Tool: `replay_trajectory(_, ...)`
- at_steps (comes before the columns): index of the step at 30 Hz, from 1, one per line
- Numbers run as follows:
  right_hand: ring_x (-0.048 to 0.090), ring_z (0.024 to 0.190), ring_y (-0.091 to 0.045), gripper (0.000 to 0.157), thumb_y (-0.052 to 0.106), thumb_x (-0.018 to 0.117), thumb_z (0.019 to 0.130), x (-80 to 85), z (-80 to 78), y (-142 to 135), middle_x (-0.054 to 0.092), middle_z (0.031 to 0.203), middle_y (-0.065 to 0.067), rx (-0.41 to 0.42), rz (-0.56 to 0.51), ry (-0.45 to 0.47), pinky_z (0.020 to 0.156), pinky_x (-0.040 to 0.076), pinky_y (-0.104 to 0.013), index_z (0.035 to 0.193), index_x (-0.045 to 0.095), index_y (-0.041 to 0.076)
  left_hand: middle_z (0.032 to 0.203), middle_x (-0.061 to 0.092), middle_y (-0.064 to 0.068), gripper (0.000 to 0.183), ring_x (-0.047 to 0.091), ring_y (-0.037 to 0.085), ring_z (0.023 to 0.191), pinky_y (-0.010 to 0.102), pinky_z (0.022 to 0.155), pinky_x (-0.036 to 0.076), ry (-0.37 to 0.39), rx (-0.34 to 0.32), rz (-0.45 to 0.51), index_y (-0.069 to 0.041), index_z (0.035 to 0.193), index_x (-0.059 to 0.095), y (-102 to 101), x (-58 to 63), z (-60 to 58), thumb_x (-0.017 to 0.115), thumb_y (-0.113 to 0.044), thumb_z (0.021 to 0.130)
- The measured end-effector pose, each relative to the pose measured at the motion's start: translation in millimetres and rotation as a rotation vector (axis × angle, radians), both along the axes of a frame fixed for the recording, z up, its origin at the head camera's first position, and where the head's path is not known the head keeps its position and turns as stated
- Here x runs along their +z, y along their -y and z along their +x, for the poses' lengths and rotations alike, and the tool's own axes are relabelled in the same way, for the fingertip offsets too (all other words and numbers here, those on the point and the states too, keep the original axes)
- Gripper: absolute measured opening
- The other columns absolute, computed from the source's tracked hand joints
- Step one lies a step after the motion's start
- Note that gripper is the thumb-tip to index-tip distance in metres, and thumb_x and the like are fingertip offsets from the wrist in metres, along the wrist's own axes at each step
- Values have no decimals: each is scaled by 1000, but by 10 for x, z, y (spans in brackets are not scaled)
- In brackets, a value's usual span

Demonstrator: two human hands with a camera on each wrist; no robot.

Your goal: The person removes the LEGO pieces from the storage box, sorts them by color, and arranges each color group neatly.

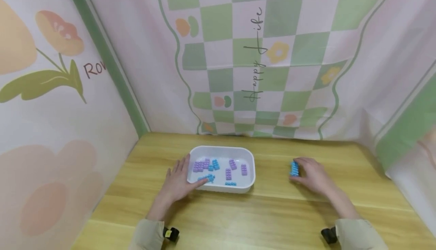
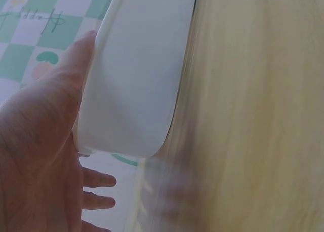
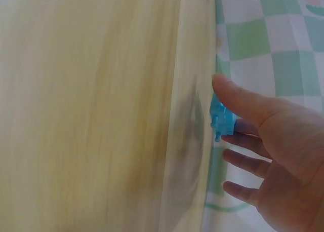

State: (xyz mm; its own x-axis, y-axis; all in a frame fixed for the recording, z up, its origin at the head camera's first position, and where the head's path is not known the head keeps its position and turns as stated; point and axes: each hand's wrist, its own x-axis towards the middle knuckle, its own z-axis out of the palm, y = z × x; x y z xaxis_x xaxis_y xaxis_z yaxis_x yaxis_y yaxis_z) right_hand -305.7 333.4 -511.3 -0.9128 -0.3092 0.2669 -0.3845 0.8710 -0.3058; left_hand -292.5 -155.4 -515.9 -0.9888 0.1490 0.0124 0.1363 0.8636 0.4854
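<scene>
At the tray's left end, my left hand (image 1: 176, 182) rests against a white plastic tray (image 1: 221, 189) with its fingers fairly straight. Its thumb reaches over the front rim; in the left wrist view the thumb (image 2: 78, 65) lies along that rim and other fingers extend past the corner. Out to the right, my right hand (image 1: 313, 176) pinches a blue toy building brick piece (image 1: 294, 169) between thumb and fingers. The right wrist view shows the blue piece (image 3: 221, 116) partly behind the thumb, its studs facing the table side, while the lower fingers stay spread.
Inside the tray lie several purple bricks (image 1: 228, 174) and several blue bricks (image 1: 216, 164), some joined together. A wooden table (image 1: 255, 219) carries the tray. Patterned curtains (image 1: 218, 23) hang along the table's back edge and sides.
</scene>
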Motion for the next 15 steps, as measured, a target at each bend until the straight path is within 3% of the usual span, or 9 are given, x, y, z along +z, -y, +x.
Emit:
replay_trajectory(8, 65, 125, -61, 72, 27, 95, 86, -39, -1, -134, 69, 133, -40, 16, 9, 55, 106, 55, -73, 136, 65, -17, 178, 34, 25, 129, 49, 55, 153, 74, 125, 42, 41, 6, 75, -13, 179, 5, 17, 16, 8, 70, -82, 90)
replay_trajectory(15, 58, 133, -63, 87, 32, 95, 87, -8, 23, -110, 62, 145, -41, 14, -21, 67, 111, 50, -77, 149, 55, -15, 170, 47, 28, 130, 52, 55, 151, 74, 122, 47, 73, -1, 91, -14, 179, 2, 28, 3, -15, 70, -82, 91)
